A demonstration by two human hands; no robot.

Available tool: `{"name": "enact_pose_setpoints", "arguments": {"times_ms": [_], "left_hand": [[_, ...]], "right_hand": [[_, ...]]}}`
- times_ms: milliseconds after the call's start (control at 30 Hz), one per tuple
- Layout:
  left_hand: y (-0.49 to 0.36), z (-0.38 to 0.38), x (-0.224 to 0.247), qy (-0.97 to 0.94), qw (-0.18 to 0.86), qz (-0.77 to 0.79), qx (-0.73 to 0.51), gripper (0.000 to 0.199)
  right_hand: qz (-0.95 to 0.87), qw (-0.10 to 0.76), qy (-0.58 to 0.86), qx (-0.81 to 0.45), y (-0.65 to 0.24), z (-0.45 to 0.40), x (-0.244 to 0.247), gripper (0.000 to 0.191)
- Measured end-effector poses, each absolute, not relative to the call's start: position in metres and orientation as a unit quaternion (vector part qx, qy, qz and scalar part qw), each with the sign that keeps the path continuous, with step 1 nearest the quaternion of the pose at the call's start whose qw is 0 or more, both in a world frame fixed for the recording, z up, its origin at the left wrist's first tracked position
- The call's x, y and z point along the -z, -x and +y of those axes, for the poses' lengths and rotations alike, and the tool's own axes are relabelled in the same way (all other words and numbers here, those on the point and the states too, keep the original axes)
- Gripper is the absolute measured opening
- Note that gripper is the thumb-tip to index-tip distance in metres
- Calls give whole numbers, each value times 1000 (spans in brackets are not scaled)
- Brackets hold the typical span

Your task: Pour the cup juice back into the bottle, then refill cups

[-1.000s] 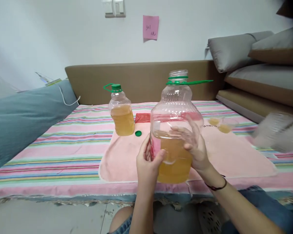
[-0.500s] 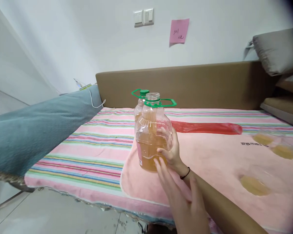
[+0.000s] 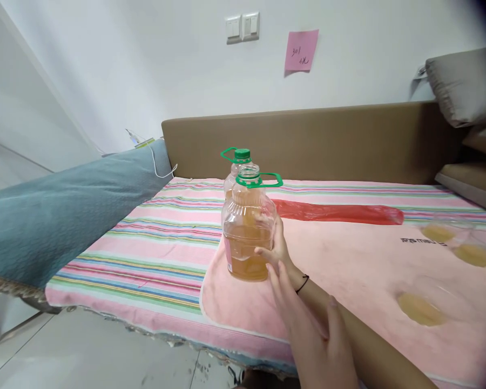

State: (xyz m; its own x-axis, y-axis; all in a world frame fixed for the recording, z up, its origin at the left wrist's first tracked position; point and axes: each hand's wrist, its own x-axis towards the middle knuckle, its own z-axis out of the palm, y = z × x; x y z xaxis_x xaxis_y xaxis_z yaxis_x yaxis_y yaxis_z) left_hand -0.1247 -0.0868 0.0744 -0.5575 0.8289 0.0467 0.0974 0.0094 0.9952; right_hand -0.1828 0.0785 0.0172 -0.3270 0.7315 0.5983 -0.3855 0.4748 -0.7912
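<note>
A large clear plastic jug (image 3: pixel 249 243) of amber liquid stands upright and uncapped, with a green carry ring (image 3: pixel 270 181) at its neck. My right hand (image 3: pixel 278 246) is closed around its right side, thumb in front and fingers partly hidden behind it. I cannot tell whether its base fully rests on the pink mat (image 3: pixel 328 281). Just behind it, mostly covered, is a second jug (image 3: pixel 231 175) with a green cap (image 3: pixel 242 153). My left hand (image 3: pixel 308 329) is open, fingers stretched toward my right wrist, holding nothing.
Three clear containers of amber liquid, a near one (image 3: pixel 421 309) and two farther back (image 3: pixel 476 255), sit on the mat's right. A red plastic bag (image 3: pixel 340 212) lies along its back edge. Striped cloth (image 3: pixel 146 254) covers the bed; cushions (image 3: pixel 465 86) are stacked at right.
My right hand has moved the open jug slightly away and left, and it looks lower against the capped one. My left hand has shifted a little right, remaining open.
</note>
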Motion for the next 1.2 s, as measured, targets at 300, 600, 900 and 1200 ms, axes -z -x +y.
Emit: {"name": "enact_pose_setpoints", "arguments": {"times_ms": [300, 600, 900, 1200], "left_hand": [[109, -77, -67, -442, 194, 658, -578, 62], [96, -64, -58, -532, 82, 607, -585, 60], [77, -48, -52, -552, 200, 582, -562, 58], [41, -25, -32, -542, 396, 532, -517, 37]], "right_hand": [[-717, 516, 114, -455, 173, 85, -23, 109], [-789, 484, 239, -294, 58, 95, -72, 103], [-650, 596, 441, -165, -164, 109, -82, 73], [-635, 480, 435, -421, -206, 86, 6, 51]]}}
